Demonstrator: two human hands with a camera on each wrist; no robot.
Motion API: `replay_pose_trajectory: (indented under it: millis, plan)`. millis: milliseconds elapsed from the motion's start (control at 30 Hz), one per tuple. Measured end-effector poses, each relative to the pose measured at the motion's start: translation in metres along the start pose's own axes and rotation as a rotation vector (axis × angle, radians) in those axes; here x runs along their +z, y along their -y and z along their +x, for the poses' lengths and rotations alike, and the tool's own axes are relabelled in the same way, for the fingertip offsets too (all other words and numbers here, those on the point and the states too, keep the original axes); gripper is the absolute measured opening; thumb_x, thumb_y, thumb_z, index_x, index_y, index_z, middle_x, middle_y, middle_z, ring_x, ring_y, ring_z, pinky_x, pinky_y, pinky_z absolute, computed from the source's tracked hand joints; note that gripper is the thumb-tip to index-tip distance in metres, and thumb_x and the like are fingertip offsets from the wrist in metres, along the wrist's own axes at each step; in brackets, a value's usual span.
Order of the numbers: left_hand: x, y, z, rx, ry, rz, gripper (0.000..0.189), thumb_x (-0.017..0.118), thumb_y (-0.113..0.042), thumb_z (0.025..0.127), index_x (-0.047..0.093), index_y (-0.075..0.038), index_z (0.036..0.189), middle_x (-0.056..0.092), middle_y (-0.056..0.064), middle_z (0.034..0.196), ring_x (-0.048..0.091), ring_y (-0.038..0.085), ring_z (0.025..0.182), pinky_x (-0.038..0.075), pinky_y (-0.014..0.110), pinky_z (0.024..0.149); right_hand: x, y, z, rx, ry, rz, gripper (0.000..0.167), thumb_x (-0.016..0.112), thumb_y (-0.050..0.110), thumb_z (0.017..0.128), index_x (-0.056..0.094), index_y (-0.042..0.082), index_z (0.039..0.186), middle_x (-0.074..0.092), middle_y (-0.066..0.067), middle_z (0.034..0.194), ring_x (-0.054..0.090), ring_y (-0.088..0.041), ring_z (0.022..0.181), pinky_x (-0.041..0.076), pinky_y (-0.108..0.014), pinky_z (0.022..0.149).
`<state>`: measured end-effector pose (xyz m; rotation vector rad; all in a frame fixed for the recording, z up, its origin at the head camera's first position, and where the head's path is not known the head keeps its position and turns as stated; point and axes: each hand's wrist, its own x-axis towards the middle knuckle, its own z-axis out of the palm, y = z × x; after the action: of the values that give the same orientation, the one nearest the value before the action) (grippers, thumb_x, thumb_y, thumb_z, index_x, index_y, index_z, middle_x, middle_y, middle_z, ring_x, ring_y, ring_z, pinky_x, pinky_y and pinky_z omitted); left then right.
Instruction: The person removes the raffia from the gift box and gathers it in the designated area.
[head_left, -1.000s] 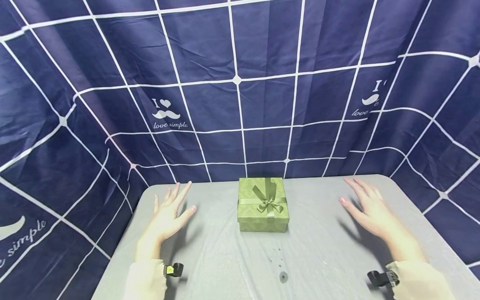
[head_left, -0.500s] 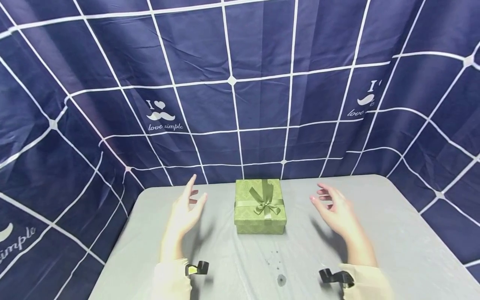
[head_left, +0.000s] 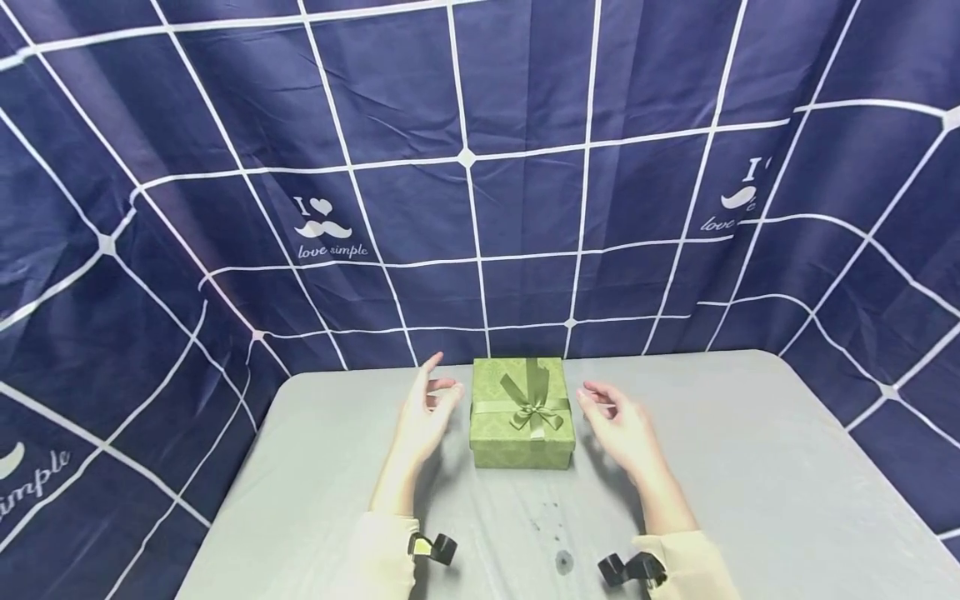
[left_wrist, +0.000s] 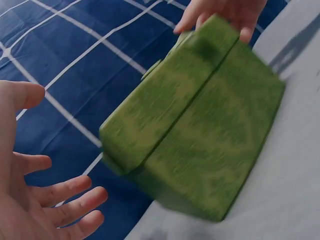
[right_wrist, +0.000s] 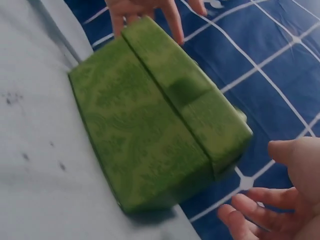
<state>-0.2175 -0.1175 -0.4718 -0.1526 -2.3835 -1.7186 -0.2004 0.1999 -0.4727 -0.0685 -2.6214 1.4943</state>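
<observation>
A green patterned gift box (head_left: 521, 452) with a ribbon bow (head_left: 536, 412) on its lid sits near the back of the table. Its lid is on, and a seam between lid and base shows in both wrist views. My left hand (head_left: 423, 421) is just left of the box, fingers loosely bent and thumb toward the box's side. On the other side, my right hand (head_left: 621, 429) mirrors it, holding nothing. The left wrist view shows a gap between the left fingers (left_wrist: 75, 207) and the box wall (left_wrist: 200, 135). A similar gap separates the right fingers (right_wrist: 260, 205) from the box.
A grey-white covered table (head_left: 315, 500) lies beneath, with small dark spots (head_left: 564, 562) in front of the box. Dark blue curtain (head_left: 525, 208) with white grid lines rises behind and at both sides. Each wrist wears a small black camera mount (head_left: 444, 549).
Both hands have moved inward from the table's sides to flank the box, and their spread fingers have bent somewhat. The box has stayed in place on the table.
</observation>
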Motion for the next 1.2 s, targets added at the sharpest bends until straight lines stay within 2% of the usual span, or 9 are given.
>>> replay_pose_trajectory:
  millis: [167, 267, 367, 500, 633, 833, 1033, 1200]
  plan:
    - [0.015, -0.001, -0.003, -0.050, 0.046, -0.029, 0.067, 0.073, -0.035, 0.102, 0.050, -0.023, 0.164, 0.076, 0.013, 0.126, 0.071, 0.029, 0.093, 0.055, 0.036, 0.078, 0.006, 0.002, -0.004, 0.005, 0.051, 0.001, 0.054, 0.061, 0.040, 0.113, 0.064, 0.000, 0.148, 0.075, -0.019, 0.129, 0.075, -0.034, 0.105, 0.057, -0.035, 0.088]
    - [0.018, 0.001, -0.003, -0.077, 0.069, -0.041, 0.064, 0.071, -0.036, 0.104, 0.052, -0.015, 0.161, 0.076, 0.017, 0.124, 0.074, 0.034, 0.091, 0.057, 0.036, 0.076, 0.008, 0.003, -0.005, 0.004, 0.072, 0.013, 0.052, 0.063, 0.040, 0.112, 0.067, -0.001, 0.145, 0.077, -0.017, 0.121, 0.075, -0.030, 0.100, 0.057, -0.034, 0.086]
    - [0.019, 0.004, -0.002, -0.130, 0.095, -0.085, 0.059, 0.069, -0.036, 0.106, 0.055, -0.006, 0.155, 0.075, 0.018, 0.121, 0.076, 0.032, 0.084, 0.060, 0.037, 0.073, 0.010, 0.003, -0.007, -0.001, 0.087, 0.019, 0.049, 0.064, 0.038, 0.112, 0.070, -0.002, 0.141, 0.078, -0.014, 0.117, 0.074, -0.022, 0.094, 0.057, -0.035, 0.089]
    - [0.021, 0.007, -0.003, -0.203, 0.110, -0.156, 0.057, 0.069, -0.037, 0.106, 0.057, -0.001, 0.149, 0.072, 0.017, 0.116, 0.069, 0.020, 0.075, 0.060, 0.034, 0.070, 0.014, 0.001, -0.007, 0.006, 0.106, 0.030, 0.049, 0.065, 0.037, 0.112, 0.070, -0.003, 0.140, 0.078, -0.013, 0.116, 0.072, -0.015, 0.090, 0.056, -0.035, 0.091]
    - [0.022, 0.010, -0.002, -0.233, 0.120, -0.221, 0.058, 0.070, -0.034, 0.106, 0.056, 0.001, 0.149, 0.070, 0.016, 0.112, 0.065, 0.015, 0.073, 0.056, 0.027, 0.068, 0.016, 0.000, -0.007, 0.049, 0.127, 0.065, 0.052, 0.065, 0.038, 0.111, 0.069, -0.004, 0.141, 0.076, -0.014, 0.116, 0.068, -0.014, 0.088, 0.057, -0.032, 0.080]
    - [0.023, 0.015, 0.000, -0.252, 0.144, -0.312, 0.060, 0.073, -0.023, 0.104, 0.051, 0.005, 0.153, 0.065, 0.009, 0.103, 0.060, 0.012, 0.072, 0.052, 0.024, 0.065, 0.018, -0.001, -0.004, 0.133, 0.160, 0.163, 0.059, 0.066, 0.044, 0.110, 0.064, -0.002, 0.147, 0.069, -0.016, 0.125, 0.062, -0.016, 0.088, 0.056, -0.033, 0.070]
    - [0.026, 0.022, 0.002, -0.238, 0.163, -0.398, 0.058, 0.069, -0.006, 0.101, 0.049, 0.012, 0.153, 0.069, 0.009, 0.106, 0.058, 0.010, 0.071, 0.050, 0.021, 0.062, 0.021, -0.003, -0.004, 0.151, 0.151, 0.252, 0.057, 0.066, 0.037, 0.110, 0.060, -0.003, 0.151, 0.065, -0.013, 0.124, 0.059, -0.014, 0.096, 0.053, -0.028, 0.080]
    - [0.027, 0.024, 0.001, -0.223, 0.169, -0.426, 0.058, 0.070, -0.003, 0.099, 0.049, 0.014, 0.151, 0.070, 0.006, 0.102, 0.059, 0.009, 0.070, 0.050, 0.019, 0.062, 0.024, -0.004, -0.004, 0.150, 0.144, 0.279, 0.054, 0.066, 0.033, 0.111, 0.060, -0.004, 0.150, 0.067, -0.015, 0.125, 0.061, -0.014, 0.099, 0.053, -0.025, 0.083]
